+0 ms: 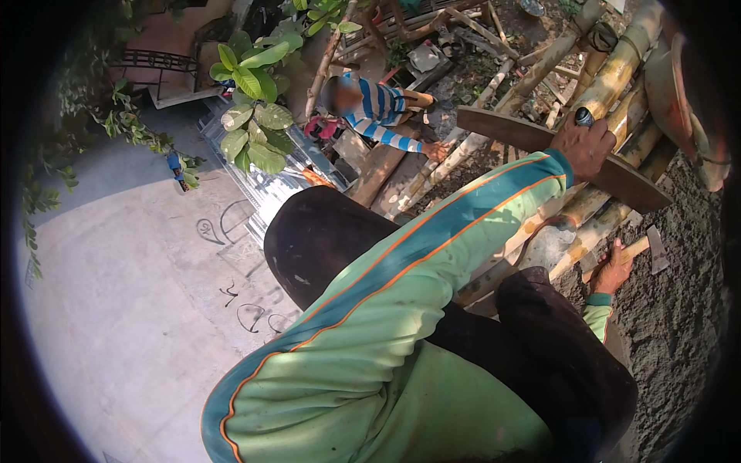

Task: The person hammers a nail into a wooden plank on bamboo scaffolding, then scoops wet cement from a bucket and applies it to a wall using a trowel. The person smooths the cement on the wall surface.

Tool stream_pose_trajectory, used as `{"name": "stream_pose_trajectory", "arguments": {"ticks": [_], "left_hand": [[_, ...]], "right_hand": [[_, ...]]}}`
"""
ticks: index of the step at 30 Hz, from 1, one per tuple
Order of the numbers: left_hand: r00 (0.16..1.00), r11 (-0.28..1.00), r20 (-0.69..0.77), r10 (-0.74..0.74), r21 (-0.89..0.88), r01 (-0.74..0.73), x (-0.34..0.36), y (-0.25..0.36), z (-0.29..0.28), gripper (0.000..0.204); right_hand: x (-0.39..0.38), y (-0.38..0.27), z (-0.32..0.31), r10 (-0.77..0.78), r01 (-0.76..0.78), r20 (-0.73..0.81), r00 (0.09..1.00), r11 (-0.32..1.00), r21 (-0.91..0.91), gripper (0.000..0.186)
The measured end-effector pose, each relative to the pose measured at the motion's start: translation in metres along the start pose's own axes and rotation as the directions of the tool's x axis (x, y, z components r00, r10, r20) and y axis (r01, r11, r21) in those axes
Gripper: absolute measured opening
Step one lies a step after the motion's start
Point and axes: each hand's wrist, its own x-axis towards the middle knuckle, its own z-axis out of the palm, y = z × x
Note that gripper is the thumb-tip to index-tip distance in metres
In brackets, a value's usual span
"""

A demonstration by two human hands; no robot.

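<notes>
My left hand [583,150] is closed on a long, flat plank-like float [500,126], held across the bamboo poles [623,48] at the upper right. Below it, my right hand [610,272] is closed around the wooden handle of a flat metal-bladed tool [657,248], beside a rough grey mortar surface [671,332]. My knees, in dark trousers [324,235], rest bent near the poles. Part of the left hand's grip is hidden behind its own fingers.
Below, a co-worker in a striped top [370,112] reaches toward the bamboo. Corrugated metal sheets [248,193] lie beside pale concrete ground [116,301] on the left. Leafy branches [255,131] hang at the top, and a curved reddish-grey object [691,100] sits far right.
</notes>
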Motion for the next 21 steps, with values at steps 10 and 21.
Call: {"name": "stream_pose_trajectory", "arguments": {"ticks": [10,21], "left_hand": [[0.995,0.996,0.049,-0.082,-0.029,0.084,-0.008,0.002,-0.005,0.022],[0.997,0.988,0.034,-0.072,-0.137,0.076,-0.010,-0.004,0.001,0.024]], "right_hand": [[-0.114,-0.003,0.034,-0.039,0.288,0.606,0.795,0.903,-0.320,0.023],[-0.100,-0.011,0.045,0.030,0.391,0.678,0.735,0.798,-0.459,0.030]]}}
